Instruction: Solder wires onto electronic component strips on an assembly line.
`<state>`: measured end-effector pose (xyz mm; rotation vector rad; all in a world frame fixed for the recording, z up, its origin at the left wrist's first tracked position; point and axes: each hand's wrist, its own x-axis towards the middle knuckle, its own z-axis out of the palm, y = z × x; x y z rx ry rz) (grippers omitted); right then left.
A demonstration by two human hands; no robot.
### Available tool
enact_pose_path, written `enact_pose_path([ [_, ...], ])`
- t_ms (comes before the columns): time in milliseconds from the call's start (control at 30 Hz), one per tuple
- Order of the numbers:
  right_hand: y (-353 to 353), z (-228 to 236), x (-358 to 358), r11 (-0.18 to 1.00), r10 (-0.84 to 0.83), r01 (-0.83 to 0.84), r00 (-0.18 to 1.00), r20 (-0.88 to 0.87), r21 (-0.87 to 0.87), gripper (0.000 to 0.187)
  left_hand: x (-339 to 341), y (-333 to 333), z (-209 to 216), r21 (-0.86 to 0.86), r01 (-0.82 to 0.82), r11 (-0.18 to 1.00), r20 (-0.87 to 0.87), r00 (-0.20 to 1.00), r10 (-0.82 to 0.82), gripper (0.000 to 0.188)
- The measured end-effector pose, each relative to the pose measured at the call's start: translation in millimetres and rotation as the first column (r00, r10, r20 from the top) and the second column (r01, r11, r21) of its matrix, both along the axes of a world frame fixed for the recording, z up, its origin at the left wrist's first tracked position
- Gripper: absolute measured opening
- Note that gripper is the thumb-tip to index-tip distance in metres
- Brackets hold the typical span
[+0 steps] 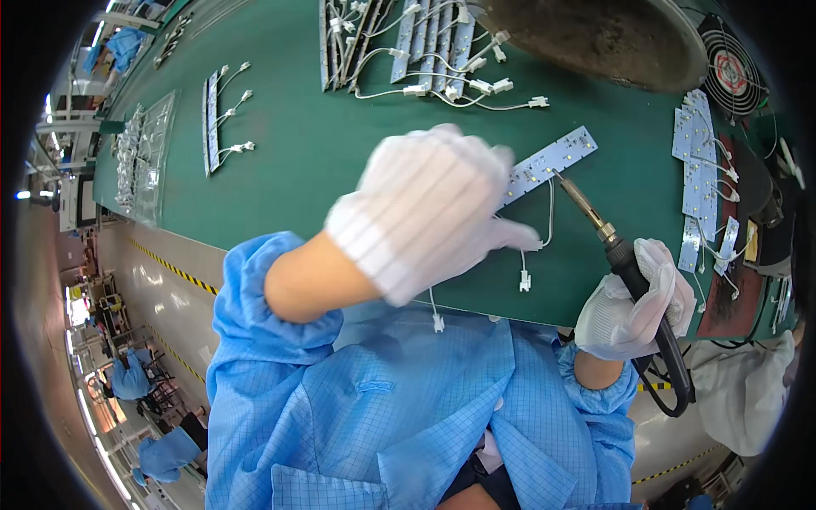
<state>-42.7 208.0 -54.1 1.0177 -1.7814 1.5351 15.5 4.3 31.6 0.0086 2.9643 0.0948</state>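
My left hand [425,208], in a white striped glove, is raised over the green table and pinches thin white wires [544,229] that run from a narrow white LED strip board [552,159]. The wires end in small white connectors [524,280] hanging near the table's front edge. My right hand [633,306], also gloved, grips the black handle of a soldering iron [595,217]. The iron's metal tip rests at the strip board's near edge, where the wires join it. Part of the board is hidden behind my left hand.
Several wired strip boards [425,42] lie in a pile at the back of the green table [297,153]; more [701,170] sit at the right, a few [212,119] at the left. A round dark pad [595,38] and a small fan [731,72] stand far right. Other workers in blue sit lower left.
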Motion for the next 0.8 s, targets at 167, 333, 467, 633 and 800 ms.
enact_pose_path([
  [167,1,13,-1,0.877,-0.224,0.349,0.906,-0.36,0.332,0.024,-10,6,-39,0.281,-0.064,0.957,-0.159,0.981,0.113,0.039],
  [333,3,-3,-6,0.993,0.086,-0.082,0.995,-0.04,0.085,0.018,-20,-1,-31,0.687,-0.308,0.658,0.24,0.951,0.194,0.033],
  [467,4,12,-10,0.959,0.221,-0.217,0.975,-0.004,0.182,0.018,-17,-2,-46,0.727,-0.146,0.671,-0.009,0.975,0.221,0.031],
  [633,-1,12,-6,0.97,0.201,-0.206,0.978,0.056,0.127,0.019,-16,-2,-51,0.715,-0.104,0.692,-0.069,0.974,0.218,0.03],
  [800,1,10,-3,0.967,0.166,-0.174,0.984,0.059,0.187,0.023,-15,-2,-49,0.7,-0.096,0.707,-0.071,0.977,0.203,0.031],
])
